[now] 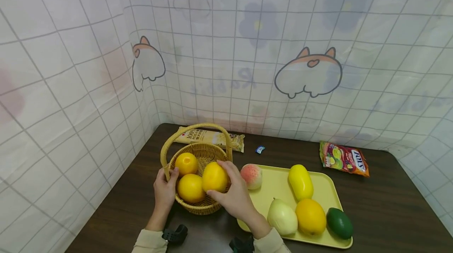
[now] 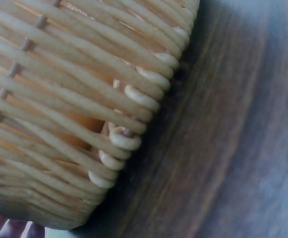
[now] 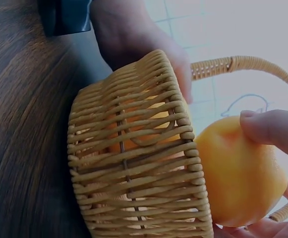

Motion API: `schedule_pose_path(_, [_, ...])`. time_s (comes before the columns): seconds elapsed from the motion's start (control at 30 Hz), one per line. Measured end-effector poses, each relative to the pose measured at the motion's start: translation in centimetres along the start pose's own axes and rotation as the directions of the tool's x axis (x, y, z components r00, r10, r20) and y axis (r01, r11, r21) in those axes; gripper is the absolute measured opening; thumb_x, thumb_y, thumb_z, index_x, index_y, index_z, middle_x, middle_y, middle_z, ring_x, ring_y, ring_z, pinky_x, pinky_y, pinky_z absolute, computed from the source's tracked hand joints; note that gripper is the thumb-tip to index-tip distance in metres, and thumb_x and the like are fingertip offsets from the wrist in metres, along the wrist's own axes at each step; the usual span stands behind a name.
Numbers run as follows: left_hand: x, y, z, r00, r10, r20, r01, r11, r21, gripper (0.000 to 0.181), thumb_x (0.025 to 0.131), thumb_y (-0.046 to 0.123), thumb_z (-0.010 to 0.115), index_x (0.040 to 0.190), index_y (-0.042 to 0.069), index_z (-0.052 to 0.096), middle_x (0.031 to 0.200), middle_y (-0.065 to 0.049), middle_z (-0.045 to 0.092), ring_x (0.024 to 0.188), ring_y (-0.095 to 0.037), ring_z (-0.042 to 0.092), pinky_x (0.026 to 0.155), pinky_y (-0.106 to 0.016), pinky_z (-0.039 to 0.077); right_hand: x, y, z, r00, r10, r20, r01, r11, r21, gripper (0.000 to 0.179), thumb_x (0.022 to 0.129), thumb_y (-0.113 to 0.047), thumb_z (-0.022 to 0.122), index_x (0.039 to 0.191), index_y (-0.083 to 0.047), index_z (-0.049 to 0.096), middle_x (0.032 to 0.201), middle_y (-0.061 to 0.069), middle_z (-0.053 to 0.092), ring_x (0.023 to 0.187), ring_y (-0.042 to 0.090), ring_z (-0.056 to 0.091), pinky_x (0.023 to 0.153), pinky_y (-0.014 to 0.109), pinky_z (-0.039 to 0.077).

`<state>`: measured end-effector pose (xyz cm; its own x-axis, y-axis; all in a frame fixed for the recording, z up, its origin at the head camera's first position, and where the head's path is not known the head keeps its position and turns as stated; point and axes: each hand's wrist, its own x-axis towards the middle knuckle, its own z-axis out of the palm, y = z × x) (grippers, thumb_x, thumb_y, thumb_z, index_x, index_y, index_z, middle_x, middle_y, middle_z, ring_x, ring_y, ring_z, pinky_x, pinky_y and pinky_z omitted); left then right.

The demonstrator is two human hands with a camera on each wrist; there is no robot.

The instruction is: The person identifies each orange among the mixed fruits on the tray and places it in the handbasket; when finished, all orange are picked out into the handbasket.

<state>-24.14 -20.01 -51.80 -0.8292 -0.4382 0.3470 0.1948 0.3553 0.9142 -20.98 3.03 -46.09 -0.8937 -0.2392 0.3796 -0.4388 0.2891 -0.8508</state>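
Basket point(image 1: 198, 209), tan wicker weave; held fruit point(image 1: 215, 177), yellow-orange; tray point(image 1: 275, 184), plain pale yellow; peach point(image 1: 251, 176), cream blushed with pink; oval fruit point(image 1: 339, 223), dark green; surface point(image 1: 385, 205), dark brown, wood-grained; wall covering point(image 1: 219, 48), white, grey-gridded

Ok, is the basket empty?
Not empty: two oranges lie inside the basket; the right hand holds a third orange at its rim.

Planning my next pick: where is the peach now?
In the head view, the peach sits at the far-left corner of the yellow tray, right of the basket and beside the right hand.
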Motion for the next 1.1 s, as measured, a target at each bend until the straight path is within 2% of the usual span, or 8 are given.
schedule_pose_path(0.13, [0.0,-0.1,0.0,1.000,-0.024,0.010,0.024,1.000,0.000,0.029,0.098,0.032,0.061,0.091,0.003,0.056,0.089,-0.005,0.051,0.075,-0.018,0.045,0.066,-0.027,0.035,0.4,0.1,0.5,1.000,0.014,-0.020,-0.014,1.000,0.002,0.075,0.077,-0.025,0.084,0.142,-0.026,0.047,0.140,-0.001,0.046,0.113,0.020,0.055,0.089,0.043,0.048])
schedule_pose_path(0.3, [-0.1,0.1,0.0,0.999,-0.033,0.018,0.033,0.999,-0.019,0.029,0.098,0.031,0.061,0.093,0.003,0.056,0.087,-0.006,0.050,0.074,-0.017,0.045,0.067,-0.027,0.035,1.0,0.2,1.3,0.998,0.022,-0.054,-0.021,1.000,0.016,0.076,0.077,-0.023,0.083,0.143,-0.024,0.046,0.139,-0.001,0.046,0.113,0.020,0.055,0.089,0.042,0.049])
schedule_pose_path(0.43, [-0.1,0.3,0.0,0.999,-0.030,0.026,0.031,0.999,-0.019,0.025,0.098,0.027,0.061,0.095,0.002,0.057,0.086,-0.004,0.048,0.072,-0.015,0.044,0.065,-0.026,0.034,1.6,0.2,1.9,0.994,0.036,-0.100,-0.035,0.999,0.015,0.076,0.077,-0.023,0.083,0.143,-0.024,0.045,0.140,0.003,0.046,0.114,0.023,0.055,0.091,0.044,0.048])
schedule_pose_path(0.63, [0.0,0.2,0.1,1.000,-0.016,0.021,0.016,1.000,-0.010,0.027,0.098,0.027,0.061,0.094,0.001,0.056,0.083,-0.004,0.047,0.072,-0.015,0.044,0.065,-0.026,0.035,2.6,0.5,2.4,0.987,0.096,-0.130,-0.095,0.995,0.014,0.076,0.078,-0.028,0.082,0.144,-0.022,0.044,0.145,0.003,0.044,0.115,0.024,0.056,0.091,0.046,0.048])
schedule_pose_path(1.1, [0.0,0.0,-0.2,0.999,-0.029,0.013,0.029,0.999,-0.014,0.029,0.098,0.030,0.061,0.093,0.002,0.056,0.080,-0.005,0.045,0.071,-0.017,0.044,0.066,-0.027,0.035,4.0,0.7,3.4,0.970,0.160,-0.185,-0.156,0.987,0.036,0.077,0.076,-0.030,0.082,0.143,-0.015,0.046,0.135,0.006,0.053,0.108,0.024,0.059,0.085,0.043,0.052])
